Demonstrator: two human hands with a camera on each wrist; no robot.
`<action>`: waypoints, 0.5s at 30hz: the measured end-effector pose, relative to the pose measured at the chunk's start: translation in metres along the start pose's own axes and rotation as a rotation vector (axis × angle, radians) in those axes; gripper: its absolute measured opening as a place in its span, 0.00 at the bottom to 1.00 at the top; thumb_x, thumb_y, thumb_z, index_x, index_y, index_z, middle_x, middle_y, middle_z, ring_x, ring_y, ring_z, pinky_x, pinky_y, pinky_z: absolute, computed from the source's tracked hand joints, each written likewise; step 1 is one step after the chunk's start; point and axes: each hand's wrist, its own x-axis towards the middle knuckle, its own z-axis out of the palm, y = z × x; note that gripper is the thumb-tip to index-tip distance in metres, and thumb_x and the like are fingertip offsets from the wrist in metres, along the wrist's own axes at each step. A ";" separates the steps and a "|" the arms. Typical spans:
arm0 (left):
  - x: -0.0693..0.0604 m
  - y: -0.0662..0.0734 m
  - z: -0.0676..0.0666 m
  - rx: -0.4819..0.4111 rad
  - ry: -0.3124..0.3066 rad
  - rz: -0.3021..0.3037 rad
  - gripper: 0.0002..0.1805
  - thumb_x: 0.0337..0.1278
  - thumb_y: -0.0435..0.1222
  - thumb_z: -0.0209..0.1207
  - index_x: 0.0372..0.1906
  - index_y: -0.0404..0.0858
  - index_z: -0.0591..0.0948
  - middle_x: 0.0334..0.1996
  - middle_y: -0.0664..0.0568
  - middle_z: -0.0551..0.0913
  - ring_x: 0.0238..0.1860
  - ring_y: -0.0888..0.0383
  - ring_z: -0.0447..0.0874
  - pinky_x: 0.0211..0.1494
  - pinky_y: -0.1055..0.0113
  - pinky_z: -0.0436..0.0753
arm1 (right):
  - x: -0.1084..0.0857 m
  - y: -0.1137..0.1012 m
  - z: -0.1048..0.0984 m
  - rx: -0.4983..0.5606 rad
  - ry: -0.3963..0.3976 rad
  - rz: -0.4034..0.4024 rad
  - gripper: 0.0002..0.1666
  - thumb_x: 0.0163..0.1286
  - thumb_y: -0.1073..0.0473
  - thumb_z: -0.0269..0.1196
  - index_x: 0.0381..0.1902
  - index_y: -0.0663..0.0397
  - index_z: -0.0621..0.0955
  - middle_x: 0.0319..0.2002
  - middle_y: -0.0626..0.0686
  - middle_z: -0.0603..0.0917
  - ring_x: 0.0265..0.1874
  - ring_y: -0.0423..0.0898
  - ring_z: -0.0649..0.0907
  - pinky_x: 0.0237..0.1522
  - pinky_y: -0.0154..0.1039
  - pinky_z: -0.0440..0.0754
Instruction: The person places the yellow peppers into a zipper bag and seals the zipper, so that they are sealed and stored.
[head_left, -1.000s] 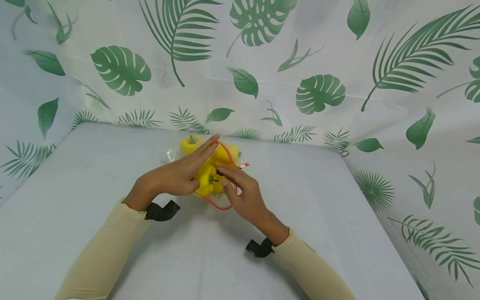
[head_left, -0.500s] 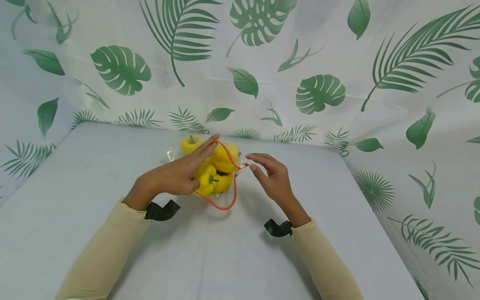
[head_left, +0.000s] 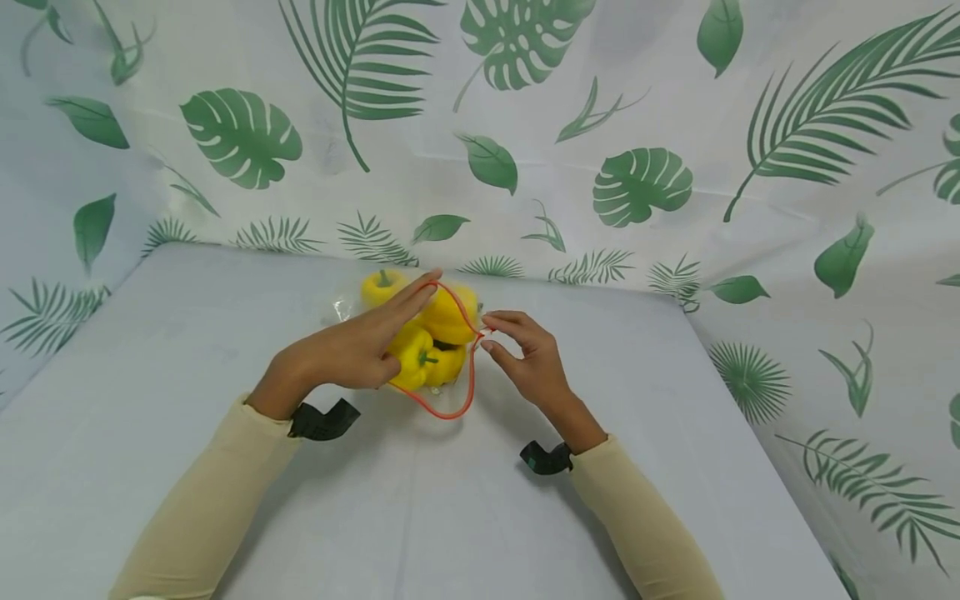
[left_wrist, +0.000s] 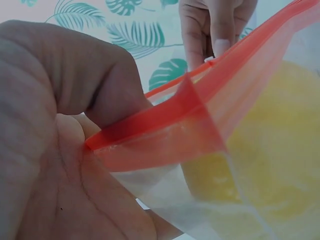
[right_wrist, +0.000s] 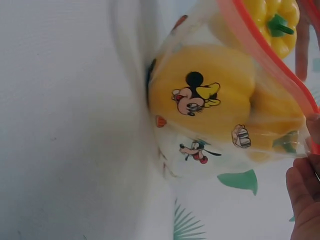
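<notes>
A clear zip bag (right_wrist: pixel 200 155) with a red rim and cartoon prints holds several yellow bell peppers (head_left: pixel 411 358). Its mouth gapes toward me in the head view. My left hand (head_left: pixel 352 346) is at the left of the mouth, fingers extended. In the left wrist view its bent thumb (left_wrist: pixel 120 85) hooks over the red rim (left_wrist: pixel 165 120), against the palm. At the opposite corner, my right hand (head_left: pixel 528 354) pinches the rim's end between thumb and fingertips. Part of the bag is hidden behind the left hand. One pepper shows its green stem (right_wrist: pixel 280 26).
Everything stands on a white-covered table (head_left: pixel 637 400), near its back edge. A white cloth with green leaf prints (head_left: pixel 540 117) hangs behind and along the sides. A black wrist mount (head_left: pixel 324 419) sits on each forearm.
My right hand has drawn back from the peppers at the bag's mouth, gone to the right, and taken hold of the rim's right corner. The left hand has stayed in place.
</notes>
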 end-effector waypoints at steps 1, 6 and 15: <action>0.000 0.000 0.000 -0.002 0.000 -0.001 0.50 0.45 0.18 0.47 0.77 0.33 0.41 0.78 0.54 0.31 0.76 0.58 0.34 0.73 0.57 0.50 | 0.001 0.000 0.001 -0.030 0.007 -0.009 0.19 0.58 0.81 0.63 0.49 0.78 0.79 0.48 0.70 0.79 0.50 0.62 0.79 0.55 0.38 0.76; 0.000 0.001 0.000 -0.023 0.002 0.002 0.50 0.44 0.19 0.47 0.77 0.33 0.41 0.77 0.55 0.31 0.76 0.57 0.36 0.72 0.56 0.52 | 0.003 0.000 0.002 -0.117 0.038 -0.038 0.17 0.56 0.79 0.65 0.45 0.75 0.82 0.45 0.67 0.81 0.47 0.60 0.80 0.52 0.33 0.76; -0.014 -0.006 0.014 -0.022 -0.006 0.009 0.56 0.52 0.30 0.59 0.78 0.43 0.34 0.77 0.56 0.29 0.76 0.57 0.34 0.72 0.54 0.52 | 0.000 0.006 0.002 -0.117 0.058 -0.070 0.14 0.54 0.80 0.66 0.41 0.75 0.84 0.42 0.68 0.82 0.44 0.61 0.82 0.46 0.36 0.80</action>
